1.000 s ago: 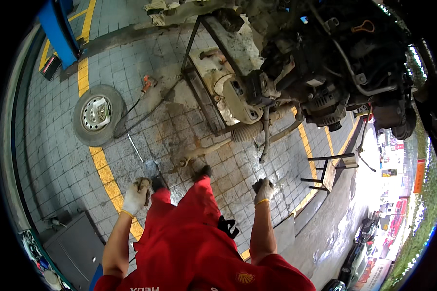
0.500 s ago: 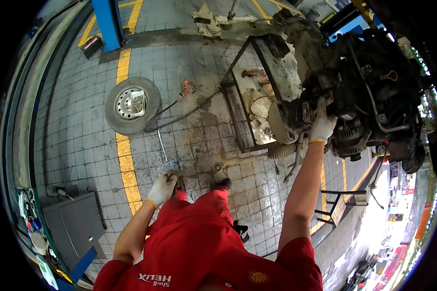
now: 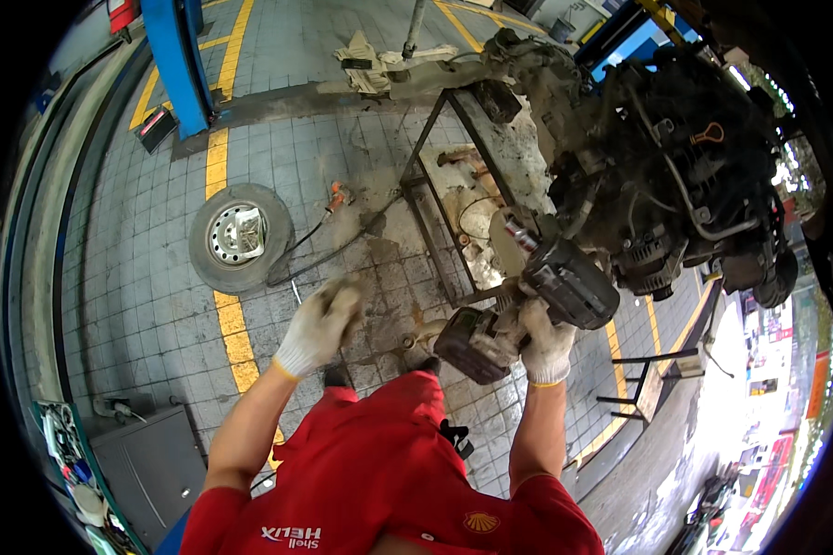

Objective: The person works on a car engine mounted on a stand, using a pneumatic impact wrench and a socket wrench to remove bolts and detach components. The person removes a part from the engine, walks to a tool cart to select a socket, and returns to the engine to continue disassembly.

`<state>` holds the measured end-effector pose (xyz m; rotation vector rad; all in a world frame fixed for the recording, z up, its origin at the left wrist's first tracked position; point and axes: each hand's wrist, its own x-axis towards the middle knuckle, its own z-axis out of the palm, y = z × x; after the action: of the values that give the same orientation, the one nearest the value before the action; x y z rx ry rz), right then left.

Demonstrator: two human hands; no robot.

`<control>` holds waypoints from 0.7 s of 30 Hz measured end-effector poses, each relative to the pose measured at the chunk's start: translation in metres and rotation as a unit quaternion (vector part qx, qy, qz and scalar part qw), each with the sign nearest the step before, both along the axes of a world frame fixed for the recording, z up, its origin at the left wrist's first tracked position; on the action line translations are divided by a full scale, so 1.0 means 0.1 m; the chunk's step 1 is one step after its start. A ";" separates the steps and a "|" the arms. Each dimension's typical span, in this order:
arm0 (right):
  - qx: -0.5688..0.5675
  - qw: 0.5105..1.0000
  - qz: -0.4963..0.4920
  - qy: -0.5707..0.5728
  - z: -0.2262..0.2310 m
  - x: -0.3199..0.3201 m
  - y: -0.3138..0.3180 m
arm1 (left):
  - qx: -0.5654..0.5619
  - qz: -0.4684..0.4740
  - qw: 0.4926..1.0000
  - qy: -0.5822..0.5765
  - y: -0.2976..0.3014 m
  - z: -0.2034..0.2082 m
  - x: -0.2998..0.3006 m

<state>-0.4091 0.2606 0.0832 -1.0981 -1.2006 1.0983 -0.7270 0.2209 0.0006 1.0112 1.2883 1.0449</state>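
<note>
My right hand (image 3: 548, 344), in a white knit glove, grips a dark cordless impact wrench (image 3: 572, 282) by its handle. The wrench's battery end (image 3: 477, 345) points left toward me. Its silver nose (image 3: 520, 233) points away, near the lower left of a big black engine (image 3: 703, 166), apparently clear of it. My left hand (image 3: 319, 324), also gloved, hovers over the tiled floor with curled fingers. Its fingertips are blurred, and anything in them is hidden. Beside it shows the end of a thin silver bar (image 3: 296, 292).
A wheel (image 3: 211, 270) lies flat on the left, bearing a small tray (image 3: 249, 231) of metal parts. An angular metal frame (image 3: 423, 227) stands beside the engine. A blue post (image 3: 176, 69), a grey cabinet (image 3: 148, 462) and an orange-ended hose (image 3: 338, 197) are also around.
My right hand has come back from the engine, bringing the impact wrench into plain view. My left hand has risen slightly and moved away from my legs. The view has shifted a little.
</note>
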 end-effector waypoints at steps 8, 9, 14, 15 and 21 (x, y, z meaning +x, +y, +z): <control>0.015 0.999 0.025 -0.031 -0.19 0.16 -0.31 | -0.007 -0.214 0.958 -0.191 0.76 0.74 0.94; -0.008 1.000 0.028 -0.003 -0.13 0.16 -0.33 | 0.018 -0.194 0.965 -0.175 0.79 0.82 1.09; -0.078 0.993 0.059 0.072 -0.01 0.40 -0.21 | 0.032 -0.241 0.955 -0.171 1.02 0.85 1.54; -0.056 0.994 0.067 0.069 -0.03 0.46 -0.17 | -0.044 -0.224 0.953 -0.197 1.01 0.88 1.59; 0.102 0.984 0.022 -0.146 -0.27 0.69 0.01 | 0.000 -0.066 0.978 -0.197 1.12 0.96 2.02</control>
<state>-0.3398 0.2616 0.0559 -1.1025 -1.5386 0.8427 -0.5250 0.3331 0.0964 0.8253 0.8865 1.0774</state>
